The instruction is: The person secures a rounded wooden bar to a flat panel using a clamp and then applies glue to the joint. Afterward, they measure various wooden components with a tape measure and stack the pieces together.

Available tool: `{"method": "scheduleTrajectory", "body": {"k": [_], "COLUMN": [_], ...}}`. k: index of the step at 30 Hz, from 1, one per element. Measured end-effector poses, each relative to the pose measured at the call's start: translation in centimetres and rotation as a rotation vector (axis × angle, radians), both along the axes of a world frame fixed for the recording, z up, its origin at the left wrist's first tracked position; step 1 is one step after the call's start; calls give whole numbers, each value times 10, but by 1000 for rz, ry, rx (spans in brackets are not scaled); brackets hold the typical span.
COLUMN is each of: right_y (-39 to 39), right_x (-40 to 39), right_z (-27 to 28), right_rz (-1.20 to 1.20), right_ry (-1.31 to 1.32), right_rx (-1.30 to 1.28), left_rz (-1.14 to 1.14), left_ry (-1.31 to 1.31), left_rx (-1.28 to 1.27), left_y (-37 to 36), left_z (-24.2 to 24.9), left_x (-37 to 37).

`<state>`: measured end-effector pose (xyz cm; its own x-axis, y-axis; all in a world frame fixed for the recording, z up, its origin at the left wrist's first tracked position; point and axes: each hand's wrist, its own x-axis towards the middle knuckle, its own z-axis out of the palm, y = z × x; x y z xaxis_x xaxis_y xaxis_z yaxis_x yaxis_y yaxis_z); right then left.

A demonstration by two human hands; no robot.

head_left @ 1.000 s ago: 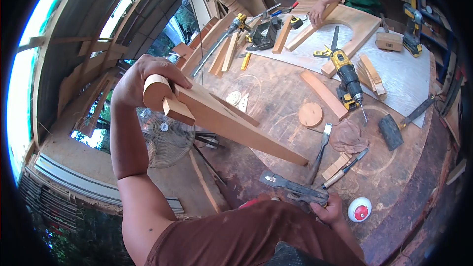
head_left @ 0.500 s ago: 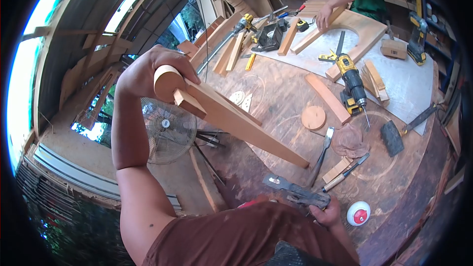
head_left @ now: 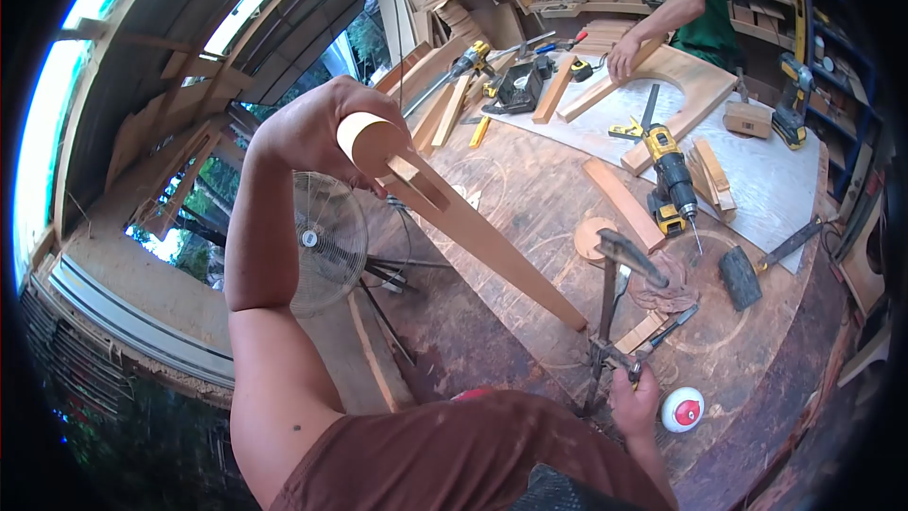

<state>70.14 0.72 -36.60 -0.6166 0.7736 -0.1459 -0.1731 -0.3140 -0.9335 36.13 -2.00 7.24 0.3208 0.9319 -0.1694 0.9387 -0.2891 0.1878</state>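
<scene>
My left hand (head_left: 326,128) is wrapped round the thick, rounded top of a long tapered wooden leg (head_left: 482,255). A short wooden piece (head_left: 405,168) projects from the leg's side just below the rounded end. The leg slants down toward the workbench, its narrow tip close to the clamp. Low on the right, my right hand (head_left: 634,397) grips a dark metal bar clamp (head_left: 606,298), whose jaw end stands up over the bench. Beside that hand is a white bottle with a red cap (head_left: 683,410). A small wood block (head_left: 639,331) and a chisel (head_left: 673,326) lie just beyond.
Across the workbench (head_left: 530,180) are a yellow drill (head_left: 670,161), a black mallet (head_left: 741,281), a wooden disc (head_left: 593,238) and a crumpled brown cloth (head_left: 662,284). At the far side a co-worker's hand (head_left: 621,59) rests on a curved wooden frame (head_left: 705,85). A fan (head_left: 326,241) stands left.
My right hand has turned the clamp from lying flat to upright, near the leg's tip. The leg's rounded top has shifted right in view with my left hand.
</scene>
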Motion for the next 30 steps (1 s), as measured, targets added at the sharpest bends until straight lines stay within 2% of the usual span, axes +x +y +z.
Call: {"method": "scheduleTrajectory", "body": {"k": [6, 10, 14, 30], "right_y": [9, 13, 16, 28], "right_x": [-5, -11, -13, -30], "right_z": [-4, -29, -46, -65], "right_rz": [-5, 1, 55, -39], "right_ry": [8, -42, -90, -162], "right_rx": [-71, -109, -85, -35], "left_rz": [-50, -33, -17, 7], "left_ry": [26, -23, -45, -11], "left_rx": [19, 1, -21, 11], "left_y": [-3, -3, 1, -3], "left_z": [-1, -2, 0, 0], "left_x": [-5, -3, 0, 0]}}
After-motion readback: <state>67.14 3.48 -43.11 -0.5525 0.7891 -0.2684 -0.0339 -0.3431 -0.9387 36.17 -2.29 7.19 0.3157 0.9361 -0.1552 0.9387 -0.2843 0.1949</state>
